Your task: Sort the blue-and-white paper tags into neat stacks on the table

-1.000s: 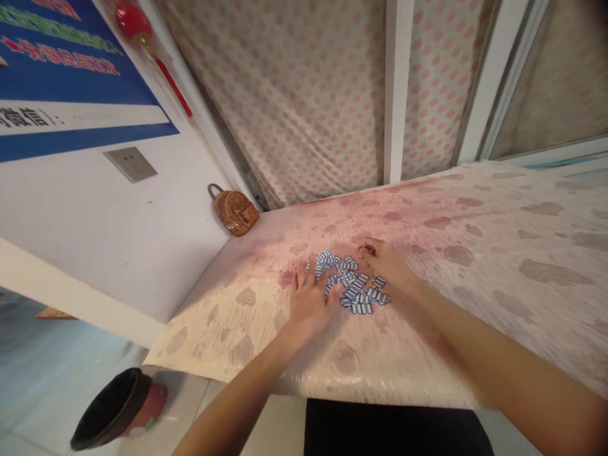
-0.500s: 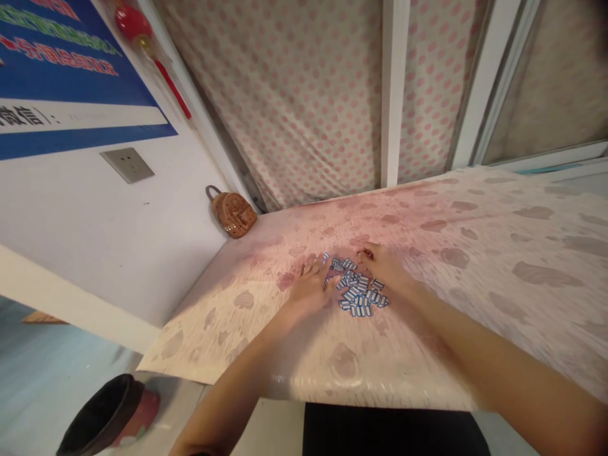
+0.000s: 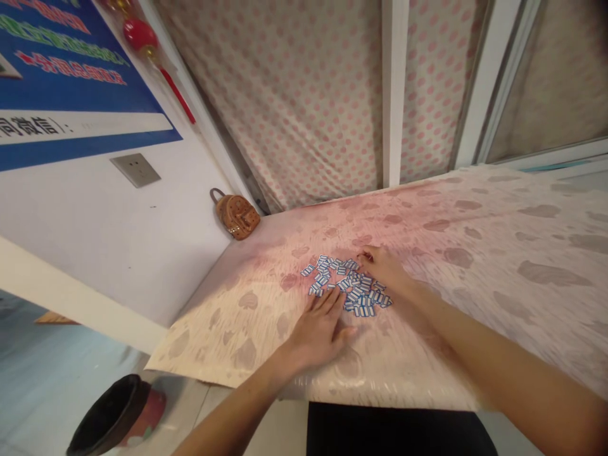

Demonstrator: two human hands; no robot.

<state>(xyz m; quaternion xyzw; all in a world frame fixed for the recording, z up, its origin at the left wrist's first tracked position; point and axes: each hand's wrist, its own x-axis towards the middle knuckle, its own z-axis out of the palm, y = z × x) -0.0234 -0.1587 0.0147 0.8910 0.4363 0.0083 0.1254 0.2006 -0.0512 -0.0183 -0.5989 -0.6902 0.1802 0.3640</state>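
Several small flat pieces (image 3: pixel 360 294) with blue and white stripes lie in a loose, overlapping pile near the middle of the table; their exact kind is unclear. My left hand (image 3: pixel 323 326) lies flat at the near left side of the pile. Its fingers are stretched out, the tips touching the closest pieces. On the far right side of the pile rests my right hand (image 3: pixel 382 266), its fingers curled together. Whatever those fingers may hold is hidden.
The table (image 3: pixel 475 304) wears a pale pink leaf-patterned cover. A small brown backpack-shaped bag (image 3: pixel 237 216) leans in the corner by the wall. Below the left table edge stands a dark-lined bin (image 3: pixel 118 415). A polka-dot curtain (image 3: pixel 308 114) hangs behind.
My left hand has drawn back toward me, off the left part of the pile, uncovering more striped pieces there. My right hand has stayed nearly still. The view has shifted slightly.
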